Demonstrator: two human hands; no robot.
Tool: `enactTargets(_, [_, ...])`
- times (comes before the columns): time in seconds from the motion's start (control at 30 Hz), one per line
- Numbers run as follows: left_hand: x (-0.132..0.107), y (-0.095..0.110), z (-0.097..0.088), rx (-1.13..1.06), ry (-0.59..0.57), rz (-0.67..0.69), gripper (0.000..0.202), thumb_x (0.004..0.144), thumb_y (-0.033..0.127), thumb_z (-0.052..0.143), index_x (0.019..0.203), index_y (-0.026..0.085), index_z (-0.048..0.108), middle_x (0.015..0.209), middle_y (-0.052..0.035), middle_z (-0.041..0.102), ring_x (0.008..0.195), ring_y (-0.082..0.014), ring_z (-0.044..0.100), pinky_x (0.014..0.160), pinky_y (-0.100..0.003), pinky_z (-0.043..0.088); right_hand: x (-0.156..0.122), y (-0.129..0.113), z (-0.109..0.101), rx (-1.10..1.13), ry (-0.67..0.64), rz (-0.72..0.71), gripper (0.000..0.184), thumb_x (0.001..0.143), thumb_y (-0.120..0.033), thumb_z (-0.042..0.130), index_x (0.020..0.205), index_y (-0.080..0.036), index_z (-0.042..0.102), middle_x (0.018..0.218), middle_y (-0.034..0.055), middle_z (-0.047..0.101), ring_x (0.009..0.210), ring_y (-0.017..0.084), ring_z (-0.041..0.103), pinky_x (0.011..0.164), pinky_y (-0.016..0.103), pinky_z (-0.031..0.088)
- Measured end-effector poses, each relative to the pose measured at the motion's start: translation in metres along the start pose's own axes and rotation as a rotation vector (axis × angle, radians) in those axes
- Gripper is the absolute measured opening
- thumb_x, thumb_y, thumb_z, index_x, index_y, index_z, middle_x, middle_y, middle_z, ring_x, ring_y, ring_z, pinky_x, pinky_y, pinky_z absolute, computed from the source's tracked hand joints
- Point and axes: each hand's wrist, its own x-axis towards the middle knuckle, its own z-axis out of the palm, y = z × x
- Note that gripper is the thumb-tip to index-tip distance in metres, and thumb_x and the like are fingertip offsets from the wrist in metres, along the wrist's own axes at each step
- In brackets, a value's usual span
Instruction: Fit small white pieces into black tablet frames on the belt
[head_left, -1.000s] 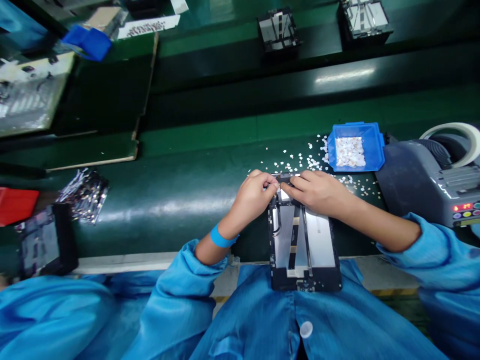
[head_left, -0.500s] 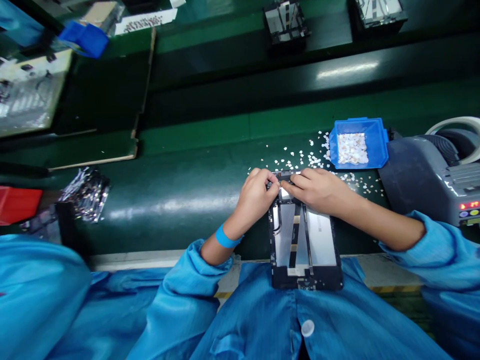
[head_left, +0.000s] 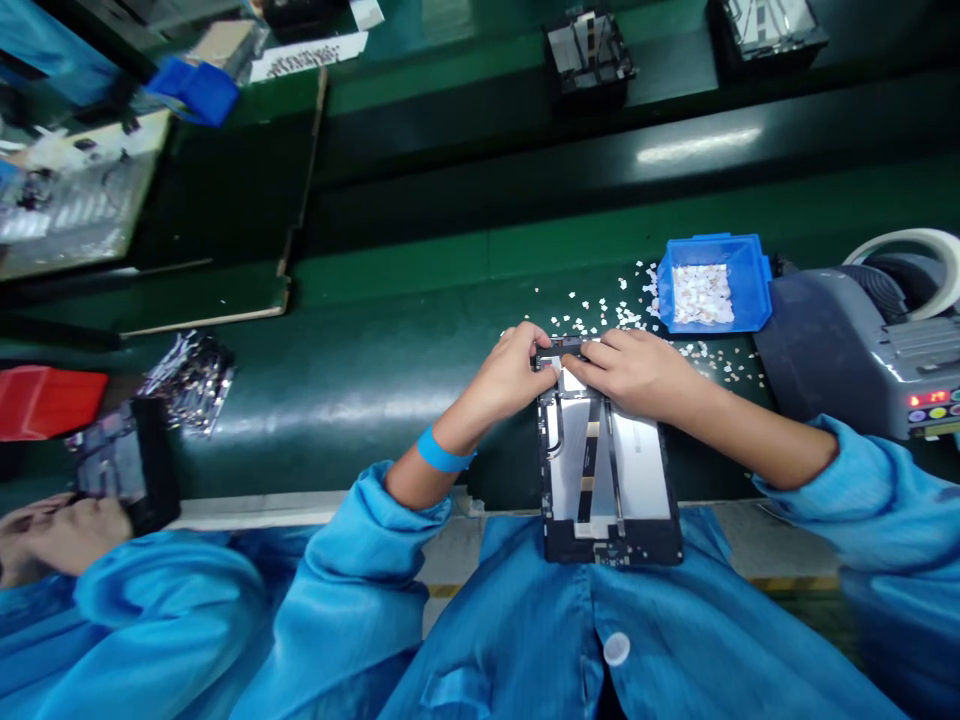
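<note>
An opened tablet [head_left: 637,470], with its inner parts bare, leans between the bench edge and my blue smock. Black ribbon cable runs down its middle between silvery panels. My left hand [head_left: 514,372] grips its top left corner, thumb on the inside and index finger curled at the top edge. On the top right part lies my right hand [head_left: 630,370], its fingers bent together and the fingertips pressed on the tablet close to my left thumb. Whether a small piece sits under those fingertips cannot be made out.
A blue bin [head_left: 757,290] holds small white pieces, with more scattered around it. Right of it stands a grey tape dispenser [head_left: 825,330]. Left lie a heap of shiny strips [head_left: 195,385], a red bin [head_left: 52,400] and a co-worker's hands [head_left: 67,535] at another device [head_left: 154,465]. Further devices [head_left: 589,55] lie beyond.
My left index finger has lifted from the pinch by the thumb to the tablet's top edge. My right hand stays nearly in place. The co-worker's hands have come into view.
</note>
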Motion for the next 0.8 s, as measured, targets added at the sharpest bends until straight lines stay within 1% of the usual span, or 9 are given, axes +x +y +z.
enactTargets(0.17, [-0.001, 0.002, -0.003, 0.104, -0.032, 0.068, 0.028, 0.080, 0.012, 0.067, 0.106, 0.020, 0.059, 0.104, -0.0053, 0.062, 0.101, -0.0238, 0.058, 0.087, -0.037, 0.047, 0.000, 0.005, -0.001, 0.049, -0.005, 0.033, 0.034, 0.106, -0.016, 0.047, 0.131, -0.016, 0.071, 0.101, 0.0099, 0.075, 0.087, 0.024, 0.060, 0.071, 0.038, 0.039])
enactTargets(0.27, [-0.025, -0.006, -0.004, 0.102, 0.105, 0.085, 0.034, 0.088, 0.021, 0.067, 0.121, 0.018, 0.061, 0.113, -0.0083, 0.062, 0.106, -0.0247, 0.059, 0.095, -0.040, 0.049, -0.027, -0.001, -0.014, 0.142, 0.118, 0.206, 0.037, 0.108, -0.019, 0.045, 0.134, -0.017, 0.071, 0.113, 0.0109, 0.078, 0.097, 0.026, 0.066, 0.082, 0.040, 0.048])
enactTargets(0.33, [-0.054, -0.015, 0.002, 0.042, 0.205, 0.026, 0.043, 0.094, 0.028, 0.064, 0.135, 0.018, 0.059, 0.118, -0.0098, 0.061, 0.103, -0.0234, 0.060, 0.095, -0.040, 0.052, -0.059, -0.015, -0.026, 0.212, 0.195, 0.459, 0.038, 0.108, -0.023, 0.046, 0.137, -0.016, 0.069, 0.116, 0.0127, 0.077, 0.102, 0.027, 0.069, 0.089, 0.041, 0.051])
enactTargets(0.4, [-0.085, -0.022, 0.016, -0.026, 0.152, -0.015, 0.051, 0.098, 0.032, 0.059, 0.147, 0.020, 0.054, 0.120, -0.0105, 0.061, 0.101, -0.0231, 0.062, 0.096, -0.042, 0.054, -0.090, -0.039, -0.036, 0.297, 0.150, 0.687, 0.039, 0.108, -0.032, 0.048, 0.135, -0.015, 0.070, 0.109, 0.0136, 0.077, 0.097, 0.028, 0.071, 0.085, 0.041, 0.055])
enactTargets(0.5, [-0.121, -0.023, 0.043, -0.086, 0.030, 0.007, 0.066, 0.101, 0.037, 0.057, 0.163, 0.024, 0.039, 0.139, -0.0144, 0.058, 0.126, -0.0299, 0.059, 0.111, -0.051, 0.051, -0.110, -0.081, -0.049, 0.461, -0.052, 0.795, 0.046, 0.107, -0.043, 0.048, 0.138, -0.015, 0.066, 0.103, 0.0142, 0.076, 0.091, 0.030, 0.072, 0.079, 0.043, 0.058])
enactTargets(0.6, [-0.139, -0.019, 0.049, -0.177, 0.152, -0.002, 0.080, 0.102, 0.041, 0.058, 0.171, 0.025, 0.022, 0.168, -0.0152, 0.039, 0.156, -0.0343, 0.037, 0.129, -0.055, 0.034, -0.092, -0.108, -0.063, 0.590, -0.091, 0.800, 0.053, 0.105, -0.044, 0.049, 0.148, -0.014, 0.057, 0.108, 0.0160, 0.073, 0.091, 0.029, 0.071, 0.077, 0.043, 0.060])
enactTargets(0.63, [-0.141, -0.020, 0.042, -0.228, 0.213, -0.022, 0.080, 0.102, 0.041, 0.057, 0.172, 0.026, 0.021, 0.172, -0.0124, 0.034, 0.160, -0.0331, 0.032, 0.132, -0.053, 0.030, -0.080, -0.111, -0.066, 0.633, -0.068, 0.773, 0.055, 0.105, -0.043, 0.050, 0.150, -0.013, 0.054, 0.110, 0.0161, 0.073, 0.089, 0.028, 0.071, 0.076, 0.042, 0.060])
enactTargets(0.7, [-0.143, -0.030, 0.012, -0.331, 0.332, -0.093, 0.074, 0.102, 0.043, 0.057, 0.170, 0.029, 0.029, 0.174, -0.0056, 0.036, 0.161, -0.0300, 0.032, 0.133, -0.047, 0.031, -0.057, -0.107, -0.068, 0.729, -0.045, 0.660, 0.055, 0.104, -0.042, 0.051, 0.153, -0.015, 0.053, 0.110, 0.0145, 0.073, 0.088, 0.025, 0.070, 0.077, 0.039, 0.059])
enactTargets(0.8, [-0.140, -0.070, -0.061, -0.341, 0.476, -0.216, 0.065, 0.097, 0.047, 0.063, 0.159, 0.031, 0.050, 0.157, -0.0012, 0.059, 0.145, -0.0292, 0.055, 0.122, -0.044, 0.048, -0.032, -0.082, -0.054, 0.719, -0.038, 0.602, 0.049, 0.104, -0.037, 0.050, 0.146, -0.015, 0.062, 0.106, 0.0129, 0.074, 0.092, 0.026, 0.070, 0.083, 0.041, 0.058])
